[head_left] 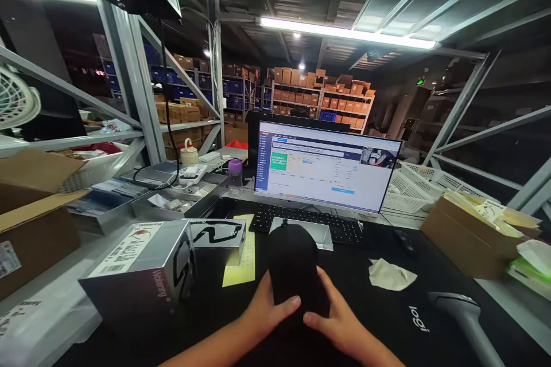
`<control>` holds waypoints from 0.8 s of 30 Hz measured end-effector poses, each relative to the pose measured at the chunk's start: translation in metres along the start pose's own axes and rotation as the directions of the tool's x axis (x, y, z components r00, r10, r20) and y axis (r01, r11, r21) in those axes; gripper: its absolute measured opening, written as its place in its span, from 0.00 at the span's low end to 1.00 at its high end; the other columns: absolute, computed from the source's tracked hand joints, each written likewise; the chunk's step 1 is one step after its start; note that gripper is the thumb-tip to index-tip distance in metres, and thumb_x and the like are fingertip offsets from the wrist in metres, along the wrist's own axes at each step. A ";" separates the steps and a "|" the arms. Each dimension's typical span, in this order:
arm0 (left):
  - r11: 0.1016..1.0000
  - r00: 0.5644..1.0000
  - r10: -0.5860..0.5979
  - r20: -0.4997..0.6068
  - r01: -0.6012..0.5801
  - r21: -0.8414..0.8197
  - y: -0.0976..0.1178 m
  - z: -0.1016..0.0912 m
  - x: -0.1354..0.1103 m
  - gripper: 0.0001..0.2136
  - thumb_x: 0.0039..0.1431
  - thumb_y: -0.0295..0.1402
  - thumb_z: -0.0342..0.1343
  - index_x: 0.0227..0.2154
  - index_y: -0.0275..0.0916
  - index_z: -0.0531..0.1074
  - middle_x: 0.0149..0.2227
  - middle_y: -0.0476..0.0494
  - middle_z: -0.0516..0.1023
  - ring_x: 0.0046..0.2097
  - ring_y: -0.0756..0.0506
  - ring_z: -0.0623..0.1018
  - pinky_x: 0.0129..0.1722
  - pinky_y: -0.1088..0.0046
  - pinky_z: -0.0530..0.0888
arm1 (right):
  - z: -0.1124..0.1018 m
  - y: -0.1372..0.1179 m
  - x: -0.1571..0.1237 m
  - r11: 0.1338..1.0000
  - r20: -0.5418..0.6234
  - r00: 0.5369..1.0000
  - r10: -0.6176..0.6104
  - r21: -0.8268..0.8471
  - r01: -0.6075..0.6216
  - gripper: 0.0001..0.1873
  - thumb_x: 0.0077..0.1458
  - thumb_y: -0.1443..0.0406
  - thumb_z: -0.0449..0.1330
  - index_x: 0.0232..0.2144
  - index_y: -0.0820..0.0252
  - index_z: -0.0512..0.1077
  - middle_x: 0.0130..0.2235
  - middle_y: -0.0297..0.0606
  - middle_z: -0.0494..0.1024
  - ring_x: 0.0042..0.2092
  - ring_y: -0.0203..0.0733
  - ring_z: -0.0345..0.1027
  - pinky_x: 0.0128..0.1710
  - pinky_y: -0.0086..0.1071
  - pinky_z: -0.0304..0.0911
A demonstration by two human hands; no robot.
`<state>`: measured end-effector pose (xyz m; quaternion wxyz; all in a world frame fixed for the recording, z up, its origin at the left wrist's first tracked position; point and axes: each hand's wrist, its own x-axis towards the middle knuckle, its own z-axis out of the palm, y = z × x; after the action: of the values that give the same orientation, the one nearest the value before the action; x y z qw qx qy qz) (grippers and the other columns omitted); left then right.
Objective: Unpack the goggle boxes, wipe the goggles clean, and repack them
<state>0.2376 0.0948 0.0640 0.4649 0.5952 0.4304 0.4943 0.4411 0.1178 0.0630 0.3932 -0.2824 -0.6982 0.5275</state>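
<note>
Nearest the table's near side, the person's left hand (263,311) and right hand (334,316) were both closed around a black case (293,258), one on each flank, the thumbs lying over its near face and pointing at each other. The case stood midway between the table's left and right sides, over the black mat (374,327); whether its lower end touched the mat could not be told.

Its smooth, rounded outline suggested a fairly stiff shell, and its dull surface probably gave the skin some friction. It looked light enough for one hand, though any contents were hidden. The broad flanks seemed the best hold, with modest, even pressure, as a hard squeeze at the middle might dent it.

Toward the table's right edge lay a grey scanner (458,304) and, farther off, a crumpled pale cloth (391,275). Toward the left stood a silver printed box (133,281), with a yellow sheet (239,269) between it and the case. Just beyond the case, a pale open tray (323,235) sat against the keyboard (346,230), and the monitor (321,175) rose toward the table's far edge.
</note>
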 end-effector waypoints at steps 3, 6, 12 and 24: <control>0.997 0.999 0.024 -0.021 -0.022 0.071 0.005 -0.016 0.001 0.45 0.46 0.62 0.60 0.60 0.39 0.58 0.62 0.29 0.67 0.64 0.28 0.67 0.64 0.44 0.63 | -0.020 -0.016 0.008 0.977 0.004 0.996 -0.090 -0.193 0.089 0.35 0.54 0.44 0.63 0.61 0.43 0.66 0.66 0.42 0.63 0.68 0.59 0.54 0.66 0.57 0.52; 0.967 0.991 0.131 0.023 -0.133 0.217 0.016 -0.030 0.004 0.45 0.46 0.57 0.62 0.63 0.39 0.55 0.65 0.29 0.63 0.66 0.28 0.63 0.65 0.45 0.61 | -0.037 -0.049 0.024 0.955 -0.100 0.977 -0.187 -0.251 0.158 0.26 0.66 0.48 0.52 0.63 0.43 0.63 0.64 0.43 0.66 0.63 0.54 0.62 0.62 0.53 0.60; 0.685 0.916 0.387 0.104 -0.361 0.633 0.038 -0.048 0.007 0.41 0.43 0.37 0.65 0.62 0.44 0.56 0.59 0.35 0.67 0.61 0.32 0.69 0.61 0.51 0.69 | -0.034 -0.109 0.055 0.540 0.134 0.892 -0.432 -0.754 0.375 0.31 0.64 0.74 0.47 0.64 0.41 0.61 0.69 0.37 0.58 0.67 0.47 0.54 0.64 0.50 0.57; 0.567 0.943 0.316 -0.104 -0.100 0.818 0.040 -0.051 0.014 0.34 0.52 0.47 0.61 0.59 0.38 0.62 0.54 0.34 0.72 0.56 0.33 0.73 0.55 0.50 0.72 | -0.020 -0.113 0.048 0.013 0.020 0.991 -0.133 -1.000 0.022 0.09 0.56 0.76 0.56 0.30 0.61 0.72 0.28 0.37 0.78 0.30 0.42 0.73 0.26 0.34 0.49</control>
<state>0.1910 0.1074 0.1097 0.0293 0.7228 0.5852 0.3664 0.4344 0.1347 0.1860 0.1378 -0.4591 -0.8653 -0.1468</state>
